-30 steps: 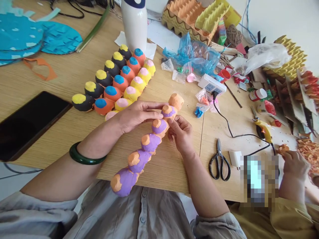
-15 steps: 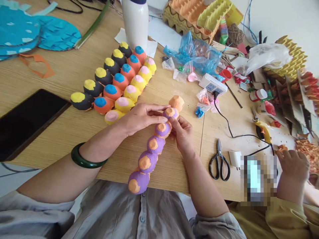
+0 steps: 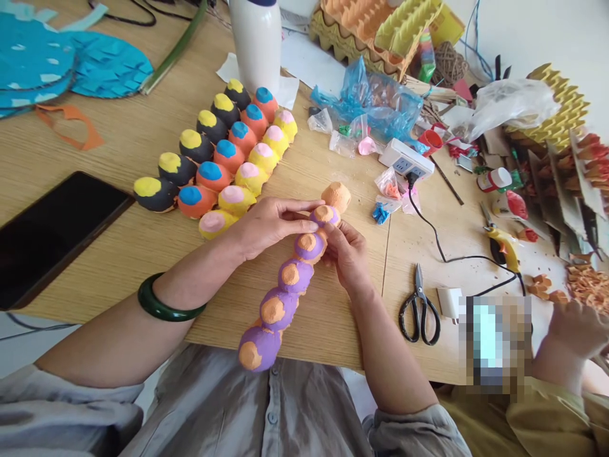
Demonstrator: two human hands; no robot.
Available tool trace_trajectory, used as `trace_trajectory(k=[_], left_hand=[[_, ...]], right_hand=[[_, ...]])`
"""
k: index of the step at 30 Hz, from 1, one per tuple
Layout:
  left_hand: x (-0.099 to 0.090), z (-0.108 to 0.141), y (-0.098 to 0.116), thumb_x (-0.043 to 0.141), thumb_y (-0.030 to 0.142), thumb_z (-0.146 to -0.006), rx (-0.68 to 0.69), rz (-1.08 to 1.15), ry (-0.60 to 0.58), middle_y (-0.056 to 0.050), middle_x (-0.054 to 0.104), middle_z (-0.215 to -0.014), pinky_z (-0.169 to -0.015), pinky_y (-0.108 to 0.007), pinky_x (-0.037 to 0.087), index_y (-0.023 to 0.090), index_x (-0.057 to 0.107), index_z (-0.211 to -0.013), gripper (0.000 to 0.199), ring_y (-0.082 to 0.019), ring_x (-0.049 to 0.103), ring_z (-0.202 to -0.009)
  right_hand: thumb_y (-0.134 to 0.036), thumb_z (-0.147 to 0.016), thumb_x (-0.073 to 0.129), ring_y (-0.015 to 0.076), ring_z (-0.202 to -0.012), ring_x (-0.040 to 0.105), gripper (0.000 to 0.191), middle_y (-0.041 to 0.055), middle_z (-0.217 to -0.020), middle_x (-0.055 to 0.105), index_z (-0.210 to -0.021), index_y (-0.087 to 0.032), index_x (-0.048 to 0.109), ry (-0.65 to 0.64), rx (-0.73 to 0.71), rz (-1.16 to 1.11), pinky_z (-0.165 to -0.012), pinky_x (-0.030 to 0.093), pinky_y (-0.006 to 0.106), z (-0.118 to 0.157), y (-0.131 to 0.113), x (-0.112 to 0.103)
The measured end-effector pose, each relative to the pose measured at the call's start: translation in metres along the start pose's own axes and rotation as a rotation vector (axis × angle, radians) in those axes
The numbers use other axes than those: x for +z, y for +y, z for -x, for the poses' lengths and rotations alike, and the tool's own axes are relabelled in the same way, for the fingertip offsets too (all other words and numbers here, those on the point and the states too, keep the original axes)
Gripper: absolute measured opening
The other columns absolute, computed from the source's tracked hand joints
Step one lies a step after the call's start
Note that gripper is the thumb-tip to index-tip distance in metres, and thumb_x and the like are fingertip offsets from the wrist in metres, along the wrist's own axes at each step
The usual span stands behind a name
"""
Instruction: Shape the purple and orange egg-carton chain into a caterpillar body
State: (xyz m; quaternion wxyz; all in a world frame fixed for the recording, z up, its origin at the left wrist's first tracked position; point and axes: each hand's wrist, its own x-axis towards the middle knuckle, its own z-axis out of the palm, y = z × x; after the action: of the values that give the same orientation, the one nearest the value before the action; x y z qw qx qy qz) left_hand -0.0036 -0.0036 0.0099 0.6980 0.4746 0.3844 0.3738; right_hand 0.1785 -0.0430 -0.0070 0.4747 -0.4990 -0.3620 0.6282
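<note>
A strip of egg-carton cups (image 3: 295,276) covered in purple clay with orange patches slants from near my body towards the table's middle. Its far end cup (image 3: 336,197) is plain orange, with no purple on it. My left hand (image 3: 273,225) pinches the second cup from the far end, thumb and fingers on its left side. From the right, my right hand (image 3: 346,249) grips the same part, its thumb pressed on top and the other fingers curled underneath. Beyond my left hand lie finished-looking strips in black with yellow (image 3: 193,146), orange with blue (image 3: 227,152) and yellow with pink (image 3: 250,178).
A tablet-like black device (image 3: 61,235) lies at the left. Scissors (image 3: 419,311), a power strip (image 3: 406,158), a glue gun (image 3: 503,247) and clay bags (image 3: 391,184) are on the right. A white bottle (image 3: 257,44) stands behind. A co-worker's hand (image 3: 578,330) is at far right.
The near end of the purple strip has swung slightly left. My hands keep their hold in nearly the same place. The co-worker's hand has moved right and down, uncovering orange pieces.
</note>
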Motion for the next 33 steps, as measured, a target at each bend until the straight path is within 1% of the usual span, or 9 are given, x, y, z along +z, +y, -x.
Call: trace_trajectory(k=[4, 7, 10, 15, 18, 24, 26, 30, 33], left_hand=[[-0.0028, 0.0008, 0.0051, 0.089, 0.04, -0.08, -0.013, -0.028, 0.017, 0.001, 0.085, -0.124, -0.126, -0.056, 0.042, 0.031, 0.087, -0.112, 0.033, -0.042, 0.059, -0.146], [-0.0029, 0.0027, 0.0096, 0.086, 0.043, -0.082, -0.075, -0.028, 0.002, -0.002, 0.086, -0.114, -0.119, -0.057, 0.049, 0.027, 0.087, -0.115, 0.037, -0.046, 0.062, -0.14], [-0.0032, 0.0036, 0.0101, 0.089, 0.049, -0.079, -0.126, -0.025, -0.035, -0.001, 0.086, -0.108, -0.116, -0.056, 0.052, 0.027, 0.087, -0.116, 0.043, -0.047, 0.065, -0.135], [-0.0024, 0.0027, 0.0064, 0.091, 0.052, -0.079, -0.025, -0.077, -0.012, 0.001, 0.084, -0.128, -0.122, -0.054, 0.049, 0.037, 0.088, -0.112, 0.037, -0.042, 0.064, -0.141], [-0.0005, 0.0024, 0.0053, 0.091, 0.051, -0.08, -0.012, -0.101, 0.009, 0.003, 0.082, -0.135, -0.124, -0.054, 0.048, 0.041, 0.088, -0.109, 0.031, -0.04, 0.063, -0.144], [-0.0012, 0.0018, 0.0016, 0.09, 0.046, -0.081, 0.003, -0.08, 0.012, 0.007, 0.083, -0.133, -0.122, -0.051, 0.049, 0.045, 0.088, -0.109, 0.028, -0.037, 0.064, -0.144], [-0.0026, 0.0015, 0.0017, 0.089, 0.046, -0.081, -0.022, -0.069, 0.008, 0.005, 0.083, -0.131, -0.119, -0.051, 0.051, 0.045, 0.088, -0.111, 0.03, -0.038, 0.067, -0.139], [-0.0022, 0.0011, 0.0058, 0.088, 0.053, -0.076, -0.121, -0.077, 0.007, -0.001, 0.086, -0.121, -0.102, -0.055, 0.061, 0.04, 0.088, -0.113, 0.039, -0.04, 0.076, -0.12], [0.0015, 0.0007, 0.0086, 0.089, 0.055, -0.073, -0.079, -0.119, 0.044, -0.002, 0.086, -0.12, -0.103, -0.054, 0.061, 0.038, 0.088, -0.106, 0.037, -0.041, 0.074, -0.125]], right_hand=[[-0.056, -0.08, 0.088, 0.0064, -0.046, 0.034, 0.044, -0.0102, -0.057, 0.041, -0.072, -0.023, 0.06, -0.08, -0.039, -0.08, -0.04, 0.036, 0.02, 0.0013, -0.0027, 0.0004], [-0.058, -0.082, 0.088, 0.0063, -0.046, 0.034, 0.044, -0.0105, -0.057, 0.041, -0.076, -0.022, 0.063, -0.079, -0.084, -0.036, -0.04, 0.037, 0.02, 0.0026, -0.0036, 0.0005], [-0.061, -0.082, 0.089, 0.006, -0.044, 0.036, 0.049, -0.0107, -0.055, 0.041, -0.074, -0.023, 0.06, -0.084, -0.102, 0.008, -0.04, 0.037, 0.021, 0.0031, -0.0023, 0.0001], [-0.066, -0.082, 0.088, 0.006, -0.041, 0.039, 0.051, -0.0102, -0.054, 0.046, -0.076, -0.022, 0.062, -0.088, -0.128, 0.052, -0.038, 0.035, 0.021, 0.0015, 0.0033, -0.0015], [-0.067, -0.083, 0.087, 0.006, -0.041, 0.04, 0.052, -0.0101, -0.054, 0.047, -0.075, -0.022, 0.061, -0.086, -0.143, 0.073, -0.038, 0.035, 0.021, 0.0008, 0.0052, -0.0024], [-0.064, -0.084, 0.087, 0.0056, -0.042, 0.04, 0.051, -0.0104, -0.054, 0.046, -0.074, -0.022, 0.06, -0.089, -0.145, 0.063, -0.039, 0.036, 0.021, 0.0016, 0.0033, -0.0018], [-0.062, -0.085, 0.087, 0.0056, -0.042, 0.039, 0.05, -0.0106, -0.054, 0.045, -0.074, -0.022, 0.059, -0.089, -0.135, 0.035, -0.039, 0.036, 0.02, 0.002, 0.0022, -0.0015], [-0.061, -0.085, 0.088, 0.0054, -0.041, 0.038, 0.049, -0.0109, -0.053, 0.045, -0.074, -0.022, 0.059, -0.075, -0.134, 0.026, -0.039, 0.036, 0.02, 0.0018, 0.0022, -0.0016], [-0.062, -0.084, 0.088, 0.0058, -0.041, 0.039, 0.048, -0.0104, -0.054, 0.046, -0.076, -0.022, 0.063, -0.081, -0.146, 0.03, -0.038, 0.035, 0.02, 0.0008, 0.0047, -0.0022]])
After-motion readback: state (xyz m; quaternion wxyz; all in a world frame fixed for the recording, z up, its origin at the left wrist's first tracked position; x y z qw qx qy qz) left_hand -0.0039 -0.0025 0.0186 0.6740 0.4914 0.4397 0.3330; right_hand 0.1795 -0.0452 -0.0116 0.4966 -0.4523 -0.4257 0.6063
